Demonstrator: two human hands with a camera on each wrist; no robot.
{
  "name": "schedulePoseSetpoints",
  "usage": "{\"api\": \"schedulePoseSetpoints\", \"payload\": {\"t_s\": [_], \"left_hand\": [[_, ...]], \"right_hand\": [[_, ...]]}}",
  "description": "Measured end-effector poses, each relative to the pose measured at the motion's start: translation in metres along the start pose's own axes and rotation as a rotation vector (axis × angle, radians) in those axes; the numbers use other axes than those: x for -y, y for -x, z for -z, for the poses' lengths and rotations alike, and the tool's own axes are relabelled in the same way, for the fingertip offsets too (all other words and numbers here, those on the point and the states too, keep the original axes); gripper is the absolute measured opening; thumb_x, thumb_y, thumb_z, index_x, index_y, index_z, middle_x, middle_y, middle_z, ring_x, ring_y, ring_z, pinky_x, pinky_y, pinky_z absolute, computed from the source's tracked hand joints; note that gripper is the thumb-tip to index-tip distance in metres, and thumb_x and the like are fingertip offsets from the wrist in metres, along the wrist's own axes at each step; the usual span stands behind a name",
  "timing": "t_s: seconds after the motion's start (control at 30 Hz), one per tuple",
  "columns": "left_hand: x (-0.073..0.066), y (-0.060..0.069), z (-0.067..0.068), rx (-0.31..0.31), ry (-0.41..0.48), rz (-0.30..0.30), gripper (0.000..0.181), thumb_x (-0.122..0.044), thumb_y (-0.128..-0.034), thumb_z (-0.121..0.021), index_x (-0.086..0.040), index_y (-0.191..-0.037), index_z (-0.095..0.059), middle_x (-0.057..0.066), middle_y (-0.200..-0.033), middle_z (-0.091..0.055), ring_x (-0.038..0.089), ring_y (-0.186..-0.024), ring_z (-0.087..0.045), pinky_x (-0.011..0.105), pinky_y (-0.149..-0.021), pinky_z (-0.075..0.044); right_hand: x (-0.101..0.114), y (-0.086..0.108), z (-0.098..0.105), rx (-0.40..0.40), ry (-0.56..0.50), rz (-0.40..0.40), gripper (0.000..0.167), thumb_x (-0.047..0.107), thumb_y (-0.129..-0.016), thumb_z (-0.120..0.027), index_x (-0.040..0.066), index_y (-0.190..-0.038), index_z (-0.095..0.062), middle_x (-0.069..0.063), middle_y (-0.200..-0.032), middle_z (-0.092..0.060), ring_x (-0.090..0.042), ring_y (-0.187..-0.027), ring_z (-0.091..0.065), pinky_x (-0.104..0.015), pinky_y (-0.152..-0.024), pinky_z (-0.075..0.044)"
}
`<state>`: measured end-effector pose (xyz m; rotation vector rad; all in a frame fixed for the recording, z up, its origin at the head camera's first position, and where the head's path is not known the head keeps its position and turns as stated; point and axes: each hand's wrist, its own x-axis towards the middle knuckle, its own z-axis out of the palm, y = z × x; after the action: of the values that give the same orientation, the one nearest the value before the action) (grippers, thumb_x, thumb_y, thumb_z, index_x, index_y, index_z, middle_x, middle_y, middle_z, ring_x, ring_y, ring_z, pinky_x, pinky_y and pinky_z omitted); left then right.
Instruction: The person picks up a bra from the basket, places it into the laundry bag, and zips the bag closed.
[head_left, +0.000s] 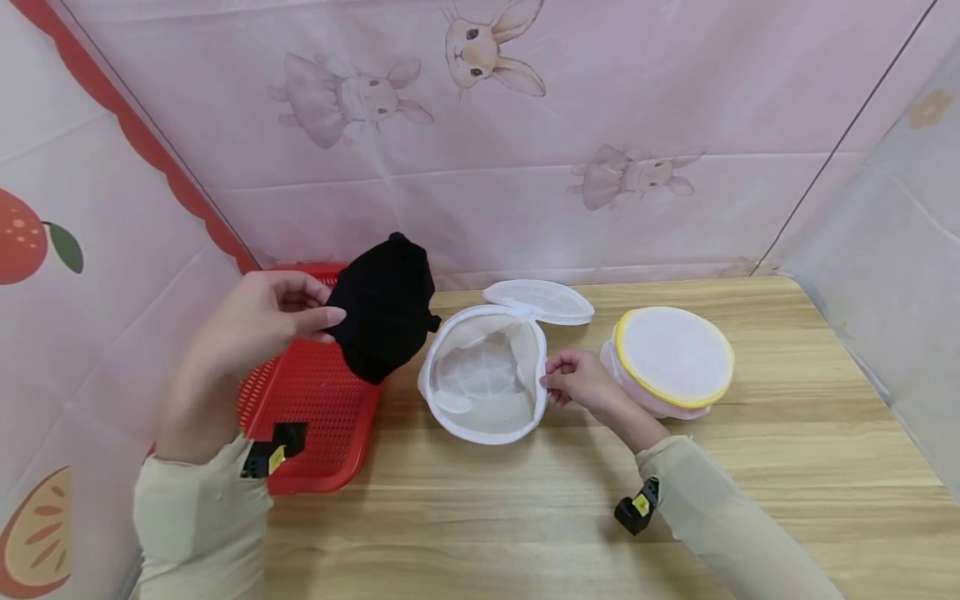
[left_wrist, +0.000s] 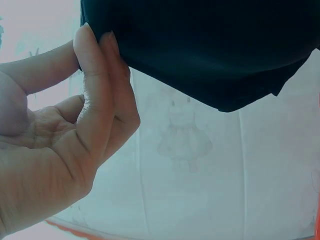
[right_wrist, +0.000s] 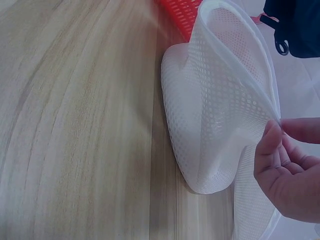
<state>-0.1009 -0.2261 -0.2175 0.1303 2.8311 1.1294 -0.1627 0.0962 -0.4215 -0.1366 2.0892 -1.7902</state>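
My left hand (head_left: 258, 317) pinches the edge of a folded black bra (head_left: 386, 308) between thumb and fingers, holding it up over the red basket's right side. In the left wrist view the bra (left_wrist: 200, 50) hangs as a smooth dark shape; a small strap loop shows on it in the right wrist view. A white mesh laundry bag (head_left: 450, 425) stands on the table, its round lid (head_left: 540, 302) folded back and its mouth facing up. My right hand (head_left: 581, 382) pinches the bag's right rim, pulling the mesh (right_wrist: 225, 90) taut in the right wrist view.
A red perforated basket (head_left: 322, 482) stands on the left of the wooden table (head_left: 480, 533). To the right is a second mesh bag (head_left: 671, 358) with yellow trim, its lid down. A pink curtain (head_left: 480, 225) with rabbit prints hangs behind the table.
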Motion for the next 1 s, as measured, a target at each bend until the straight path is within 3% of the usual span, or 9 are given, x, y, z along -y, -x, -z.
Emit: {"api": "schedulePoseSetpoints", "payload": {"t_s": [0.43,0.63,1.0], "left_hand": [[-0.025,-0.003,-0.023,0.038,0.038,-0.063,0.019,-0.010,-0.0856,-0.063,0.004,-0.096,-0.058,0.010,-0.082,-0.059,0.017,-0.069,-0.062,0.023,-0.066,-0.050],[-0.031,-0.008,-0.034,0.061,0.045,-0.064,0.018,-0.010,-0.0850,-0.064,0.003,-0.095,-0.058,0.010,-0.081,-0.058,0.017,-0.070,-0.061,0.028,-0.067,-0.049],[-0.019,-0.026,-0.065,0.124,0.170,-0.059,0.013,0.000,-0.0838,-0.062,0.010,-0.091,-0.056,0.014,-0.080,-0.055,0.019,-0.065,-0.062,0.029,-0.065,-0.054]], "right_hand": [[0.002,0.001,0.000,0.016,-0.007,0.014,0.007,-0.008,-0.083,-0.057,-0.006,-0.085,-0.051,-0.006,-0.061,-0.053,-0.012,-0.053,-0.053,-0.023,-0.049,-0.047],[0.002,0.001,0.001,0.017,-0.002,0.010,0.007,-0.008,-0.082,-0.057,-0.008,-0.086,-0.051,-0.006,-0.060,-0.053,-0.012,-0.052,-0.052,-0.023,-0.048,-0.047],[0.001,0.000,0.001,0.019,0.006,0.005,0.007,-0.008,-0.082,-0.058,-0.005,-0.084,-0.051,-0.006,-0.060,-0.052,-0.012,-0.052,-0.052,-0.023,-0.048,-0.047]]}}
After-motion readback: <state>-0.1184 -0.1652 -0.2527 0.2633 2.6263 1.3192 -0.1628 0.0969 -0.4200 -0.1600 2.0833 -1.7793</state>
